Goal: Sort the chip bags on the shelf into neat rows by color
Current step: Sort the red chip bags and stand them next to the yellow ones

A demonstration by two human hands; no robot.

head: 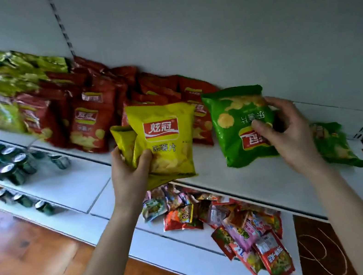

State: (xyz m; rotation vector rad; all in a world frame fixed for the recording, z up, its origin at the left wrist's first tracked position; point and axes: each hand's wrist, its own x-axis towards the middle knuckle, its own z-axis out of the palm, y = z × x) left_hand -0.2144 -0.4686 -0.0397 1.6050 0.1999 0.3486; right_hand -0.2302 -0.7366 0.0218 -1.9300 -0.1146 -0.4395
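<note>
Left grip (pixel 130 170) clamps two yellow bags (pixel 164 140); right grip (pixel 289 133) pinches an upside-down green bag (pixel 234 125).

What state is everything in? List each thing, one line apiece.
left hand: grips the yellow bags.
yellow bags: two, held upright, front logo readable.
right hand: grips the green bag.
green bag: held, print upside down.
second green bag: lying on the shelf, ungripped.
red bags: standing in rows.
snack packets: loose pile on the lower shelf.
dark cans: standing upright.
</note>
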